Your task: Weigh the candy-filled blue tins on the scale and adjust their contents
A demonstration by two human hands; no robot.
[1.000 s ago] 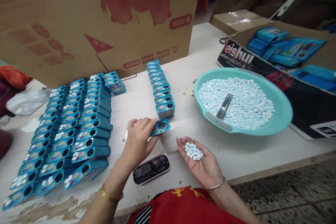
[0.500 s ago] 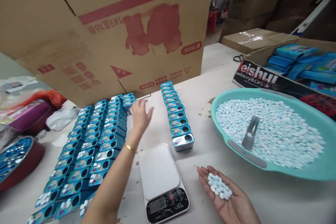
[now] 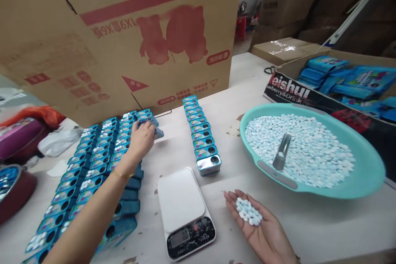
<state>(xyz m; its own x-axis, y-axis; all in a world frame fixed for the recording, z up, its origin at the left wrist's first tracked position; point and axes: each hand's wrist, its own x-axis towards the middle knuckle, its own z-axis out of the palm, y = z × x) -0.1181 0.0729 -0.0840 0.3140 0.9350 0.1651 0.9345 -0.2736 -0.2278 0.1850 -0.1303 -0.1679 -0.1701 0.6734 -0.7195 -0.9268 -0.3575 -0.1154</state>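
Head view: my left hand [image 3: 140, 140] reaches out far left of the scale [image 3: 185, 212], fingers curled around a blue tin [image 3: 154, 126] at the far end of the tin rows [image 3: 102, 165]. My right hand [image 3: 262, 231] lies palm up just right of the scale, open flat, cupping a small heap of pale tablets [image 3: 248, 210]. The teal basin [image 3: 355, 181] of tablets sits beyond, right of the scale; a single tin column [image 3: 200, 132] runs behind it.

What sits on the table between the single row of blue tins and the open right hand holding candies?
In the head view, only bare white table lies between the row of blue tins and the right hand; the white kitchen scale stands beside that stretch.
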